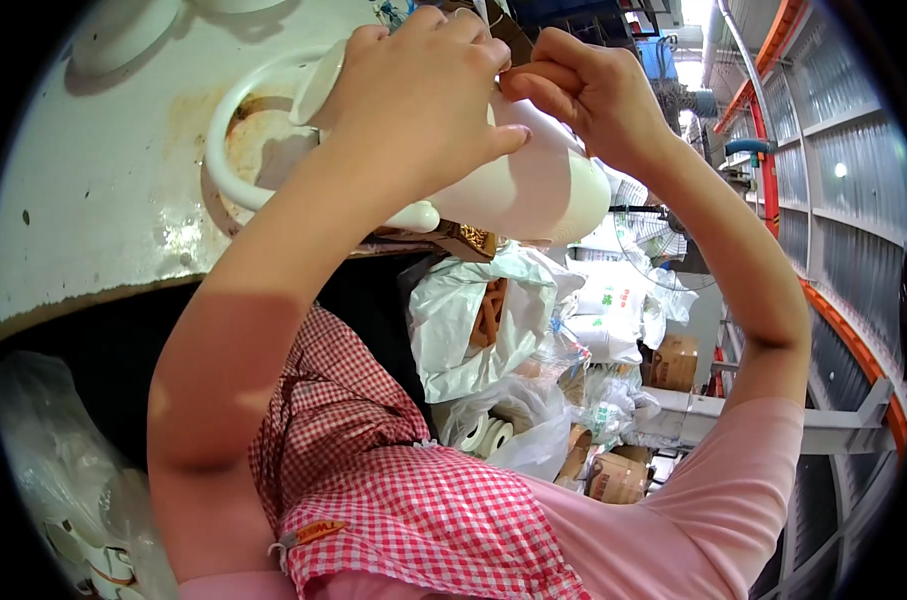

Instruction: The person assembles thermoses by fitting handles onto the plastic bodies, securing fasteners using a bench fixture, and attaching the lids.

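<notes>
My left hand (414,105) is wrapped over a white, smooth, jug-like vessel (534,185), its thumb pressed along the side. The vessel's rounded end points to the right. A thick white curved tube (217,150), like a large handle, loops out to the left beneath my left wrist and finishes in a rounded tip; its join to the vessel is hidden. Close against the vessel's upper edge, my right hand (594,95) is closed in a pinch. Something tan may show between its fingers, but I cannot make it out.
The white, stained tabletop (104,215) bears more white rounded pieces (124,35) at the upper left. Below its edge stand a white plastic bag (439,330) of brown pieces, a clear bag (534,430) with white rings, and cardboard boxes (616,478). A fan (664,240) is farther right.
</notes>
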Demonstrator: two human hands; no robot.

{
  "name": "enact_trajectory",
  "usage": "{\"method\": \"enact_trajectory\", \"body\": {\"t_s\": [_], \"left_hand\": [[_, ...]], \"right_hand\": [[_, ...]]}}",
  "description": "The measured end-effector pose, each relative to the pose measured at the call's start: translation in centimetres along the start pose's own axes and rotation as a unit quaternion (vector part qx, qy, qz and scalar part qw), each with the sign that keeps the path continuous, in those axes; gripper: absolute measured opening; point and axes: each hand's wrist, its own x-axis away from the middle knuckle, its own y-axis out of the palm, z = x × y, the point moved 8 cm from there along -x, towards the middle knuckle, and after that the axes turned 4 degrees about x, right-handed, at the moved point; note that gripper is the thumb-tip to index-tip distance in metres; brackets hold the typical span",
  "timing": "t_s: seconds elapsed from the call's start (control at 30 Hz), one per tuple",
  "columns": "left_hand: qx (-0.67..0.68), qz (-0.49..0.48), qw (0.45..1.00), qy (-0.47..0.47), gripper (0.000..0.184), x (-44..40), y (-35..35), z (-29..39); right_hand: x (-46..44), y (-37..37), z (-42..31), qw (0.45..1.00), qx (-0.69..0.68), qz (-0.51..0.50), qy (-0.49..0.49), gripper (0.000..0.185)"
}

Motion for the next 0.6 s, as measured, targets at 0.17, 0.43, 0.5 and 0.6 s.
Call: {"method": "enact_trajectory", "body": {"t_s": [0.17, 0.43, 0.5, 0.6], "left_hand": [[0.017, -0.011, 1.000, 0.019, 0.051, -0.3, 0.0, 0.1], [0.019, 0.008, 0.999, 0.026, 0.049, 0.0, -0.7, 0.5], [0.015, -0.017, 0.999, 0.031, 0.050, -0.1, -0.3, 0.3], [0.013, -0.010, 0.999, 0.044, 0.050, -0.1, -0.2, 0.2]], "right_hand": [[-0.3, -0.3, -0.8, 0.999, -0.042, -0.014, 0.013, 0.033], [-0.3, -0.1, -1.3, 0.997, -0.010, -0.033, 0.068, 0.033], [-0.4, -0.2, -1.3, 0.998, 0.003, -0.019, 0.066, 0.034], [-0.4, -0.1, -1.5, 0.996, 0.013, -0.030, 0.084, 0.030]]}}
